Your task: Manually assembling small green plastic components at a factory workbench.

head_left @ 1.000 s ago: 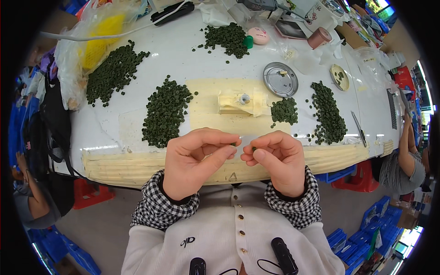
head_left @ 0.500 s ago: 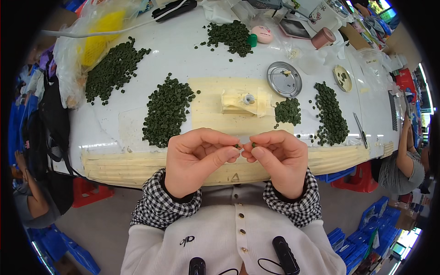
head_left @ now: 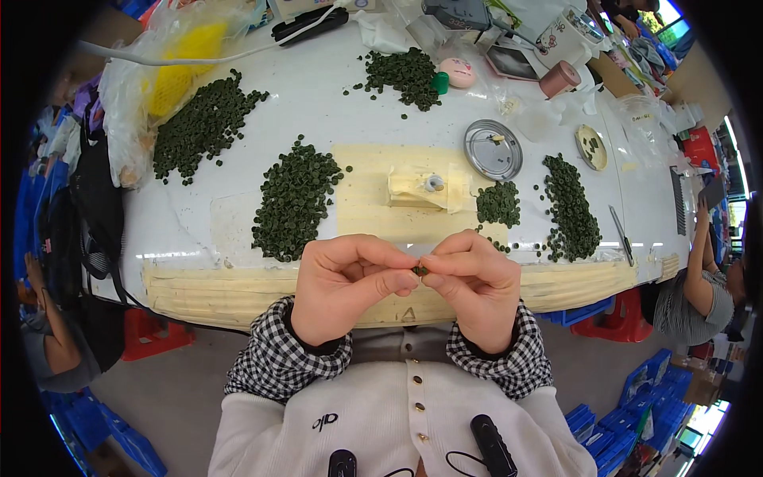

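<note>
My left hand [head_left: 346, 286] and my right hand [head_left: 477, 286] meet fingertip to fingertip over the front edge of the table. Between their pinched thumbs and forefingers sits a small dark green round piece [head_left: 420, 271], mostly covered by the fingers. Whether it is one piece or two pressed together, I cannot tell. Just beyond my hands is a block wrapped in cream tape [head_left: 417, 189], with a small grey metal knob [head_left: 434, 183] on top. Loose green pieces lie in heaps: one to the left [head_left: 290, 207], a small one [head_left: 498, 203] right of the block, and another farther right [head_left: 571, 211].
More green pieces form heaps at the far left [head_left: 199, 127] and far middle [head_left: 404, 75]. A round metal dish [head_left: 469, 151] and a small cream dish [head_left: 584, 151] stand at the right. Tweezers [head_left: 621, 234] lie near the right edge. Another person's arm [head_left: 699, 270] shows far right.
My two hands have come together, closing the gap between their fingertips. The separate green pieces seen in each hand are now at one spot between the fingers.
</note>
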Motion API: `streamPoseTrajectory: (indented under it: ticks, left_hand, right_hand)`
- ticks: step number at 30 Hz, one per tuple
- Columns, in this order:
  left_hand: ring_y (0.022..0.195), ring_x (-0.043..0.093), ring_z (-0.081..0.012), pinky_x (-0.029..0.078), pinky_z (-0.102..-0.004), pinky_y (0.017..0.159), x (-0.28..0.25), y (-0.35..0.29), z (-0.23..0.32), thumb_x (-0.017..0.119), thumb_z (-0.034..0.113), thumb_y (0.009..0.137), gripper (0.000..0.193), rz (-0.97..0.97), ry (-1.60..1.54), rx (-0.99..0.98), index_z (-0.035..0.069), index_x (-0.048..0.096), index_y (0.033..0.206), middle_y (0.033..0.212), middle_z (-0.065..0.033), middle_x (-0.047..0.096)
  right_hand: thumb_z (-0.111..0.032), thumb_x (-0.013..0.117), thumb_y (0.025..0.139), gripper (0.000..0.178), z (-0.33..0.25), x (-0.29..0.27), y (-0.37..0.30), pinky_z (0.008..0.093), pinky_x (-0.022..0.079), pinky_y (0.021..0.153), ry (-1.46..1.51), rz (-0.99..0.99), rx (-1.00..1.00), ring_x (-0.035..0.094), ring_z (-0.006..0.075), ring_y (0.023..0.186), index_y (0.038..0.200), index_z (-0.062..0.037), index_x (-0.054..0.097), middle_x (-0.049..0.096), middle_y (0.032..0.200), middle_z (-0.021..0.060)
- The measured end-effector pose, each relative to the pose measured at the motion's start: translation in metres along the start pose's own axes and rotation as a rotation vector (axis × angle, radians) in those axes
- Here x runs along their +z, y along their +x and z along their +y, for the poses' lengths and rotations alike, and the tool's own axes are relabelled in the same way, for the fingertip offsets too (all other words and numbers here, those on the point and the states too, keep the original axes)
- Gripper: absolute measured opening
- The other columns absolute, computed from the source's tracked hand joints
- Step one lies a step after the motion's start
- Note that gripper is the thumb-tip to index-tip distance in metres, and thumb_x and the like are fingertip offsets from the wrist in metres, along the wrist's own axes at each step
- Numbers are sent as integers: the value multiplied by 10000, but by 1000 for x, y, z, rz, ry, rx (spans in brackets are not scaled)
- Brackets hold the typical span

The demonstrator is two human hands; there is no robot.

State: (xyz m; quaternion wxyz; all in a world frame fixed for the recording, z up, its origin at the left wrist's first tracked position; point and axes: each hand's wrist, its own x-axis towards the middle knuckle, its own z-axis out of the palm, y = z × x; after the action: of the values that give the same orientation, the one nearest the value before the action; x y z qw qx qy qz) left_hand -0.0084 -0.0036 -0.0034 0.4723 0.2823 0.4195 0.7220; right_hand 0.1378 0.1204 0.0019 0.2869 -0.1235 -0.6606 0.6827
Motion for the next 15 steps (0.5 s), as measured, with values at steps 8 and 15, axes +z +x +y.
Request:
streamPoseTrajectory:
  ticks: [8,15]
  left_hand:
    - [813,672,-138,560,-245,747,-1,1,-4,685,-55,854,143,35,-80,-7,-59,668,996,903,-115,697]
    - [868,665,-147,549,-237,771,1,-1,-4,692,-79,834,176,109,150,182,-60,673,1008,964,-124,686]
  right_hand:
    - [77,704,803,308,-6,7,4,245,520,668,-387,32,-211,643,167,794,1092,-29,712,656,955,101]
    - [62,709,805,317,-7,9,3,245,517,674,-436,17,-252,644,173,800,1109,-28,705,659,959,109]
